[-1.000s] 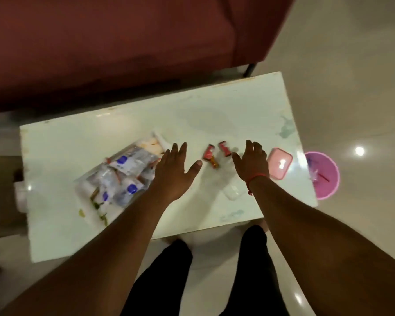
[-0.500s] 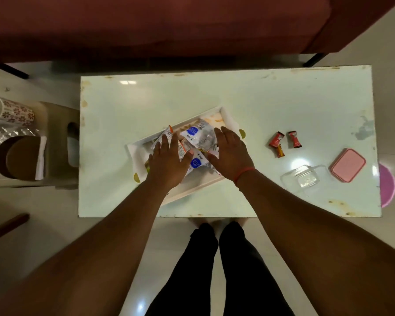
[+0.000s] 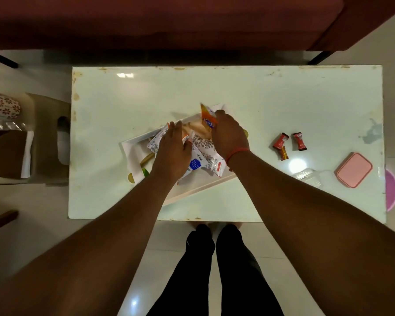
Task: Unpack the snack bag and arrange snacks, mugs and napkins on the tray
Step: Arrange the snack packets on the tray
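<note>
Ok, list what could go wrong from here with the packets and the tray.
1. The tray sits skewed on the table, so a push from either hand could slide it.
2. The snack packets are heaped; the orange packet in the right hand may drag others out.
3. The left hand hides packets beneath it.

A dark red upholstered sofa [image 3: 169, 21] on thin black legs filled the top of the frame. Below it stood the pale, glossy rectangular surface [image 3: 237, 87], chipped along its edges, on a shiny cream tiled floor [image 3: 328, 242] that caught ceiling-light glare. A tan low stool [image 3: 46, 106] sat at middle left.
</note>
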`<act>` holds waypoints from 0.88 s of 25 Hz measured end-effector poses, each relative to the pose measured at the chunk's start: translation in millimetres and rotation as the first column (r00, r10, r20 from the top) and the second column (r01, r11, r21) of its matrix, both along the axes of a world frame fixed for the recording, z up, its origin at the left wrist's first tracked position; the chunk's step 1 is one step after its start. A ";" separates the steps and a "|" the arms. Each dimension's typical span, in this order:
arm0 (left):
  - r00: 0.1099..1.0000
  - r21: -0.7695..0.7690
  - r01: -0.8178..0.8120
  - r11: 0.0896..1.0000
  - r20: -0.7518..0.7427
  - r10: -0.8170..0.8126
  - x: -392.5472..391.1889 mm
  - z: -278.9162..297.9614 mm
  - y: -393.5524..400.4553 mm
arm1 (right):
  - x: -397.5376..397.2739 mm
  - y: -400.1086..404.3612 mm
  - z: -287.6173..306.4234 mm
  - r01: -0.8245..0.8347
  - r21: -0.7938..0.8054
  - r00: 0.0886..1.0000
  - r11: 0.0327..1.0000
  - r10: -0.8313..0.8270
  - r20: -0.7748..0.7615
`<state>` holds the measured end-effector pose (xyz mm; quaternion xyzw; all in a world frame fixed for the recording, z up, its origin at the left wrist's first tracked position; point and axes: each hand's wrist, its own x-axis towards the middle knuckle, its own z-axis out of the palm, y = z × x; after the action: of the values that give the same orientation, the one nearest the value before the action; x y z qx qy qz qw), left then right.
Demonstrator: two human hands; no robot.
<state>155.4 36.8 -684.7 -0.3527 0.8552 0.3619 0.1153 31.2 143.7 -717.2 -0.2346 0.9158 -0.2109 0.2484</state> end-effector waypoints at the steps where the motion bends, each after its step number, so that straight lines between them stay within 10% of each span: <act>1: 1.000 0.005 0.004 1.000 -0.007 -0.004 -6.7 -0.2 2.9 | -12.5 5.0 0.1 0.121 -0.064 0.988 0.991 -0.114 0.107; 8: 0.914 -0.055 0.383 0.922 0.169 -0.370 -59.5 -27.7 31.6 | -67.5 42.2 -29.2 0.190 0.096 0.973 0.977 -0.201 0.112; 15: 0.818 0.092 0.394 0.914 0.419 -0.395 -101.1 -45.3 55.6 | -70.5 52.9 -61.6 0.174 0.035 0.976 0.984 -0.177 0.125; 22: 0.996 -0.046 0.073 0.996 0.058 -0.071 -69.3 -35.3 58.1 | -7.8 84.1 -40.4 0.459 -0.188 0.887 0.868 -0.461 0.038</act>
<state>86.1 95.0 -720.0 -0.3343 0.8723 0.3266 0.1437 23.4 227.8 -757.6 -0.0337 0.9217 -0.3503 0.1635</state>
